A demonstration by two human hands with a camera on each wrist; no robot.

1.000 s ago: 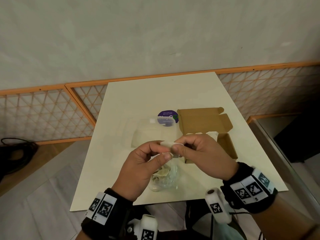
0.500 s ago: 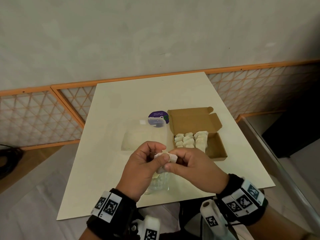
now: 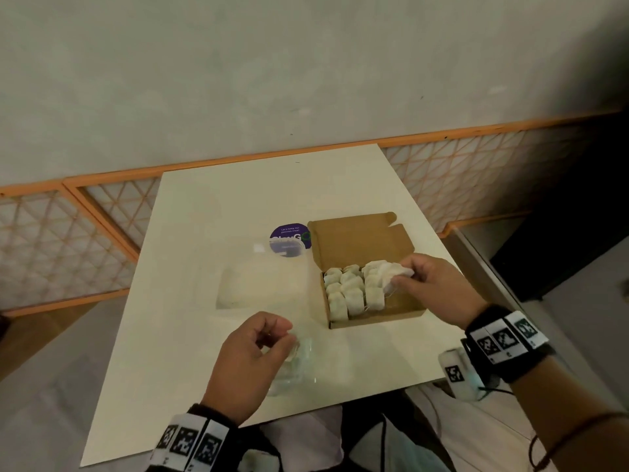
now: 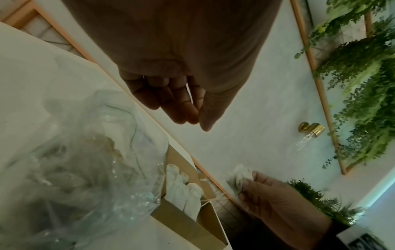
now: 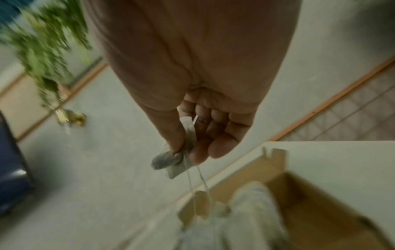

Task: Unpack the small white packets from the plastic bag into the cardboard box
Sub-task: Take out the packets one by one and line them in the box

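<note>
An open cardboard box [image 3: 401, 310] sits right of the table's middle, with rows of small white packets [image 3: 352, 291] standing in its left part. My right hand [image 3: 403, 277] pinches one white packet [image 3: 388, 272] between thumb and fingers, just above the box's right side; its strings dangle in the right wrist view [image 5: 166, 163]. The crumpled clear plastic bag [image 3: 296, 369] lies near the front edge with packets inside. My left hand [image 3: 277, 337] hovers over it, fingers loosely curled and holding nothing, as the left wrist view [image 4: 196, 121] confirms.
A round purple label [image 3: 291, 236] and a clear flat plastic piece [image 3: 262, 284] lie left of the box. The cream table [image 3: 272, 195] ends close behind my left wrist. An orange lattice rail [image 3: 102, 212] runs along the wall behind.
Both hands were together over the bag pinching one packet. The right hand has carried it right, over the box; the left hand let go and stayed by the bag.
</note>
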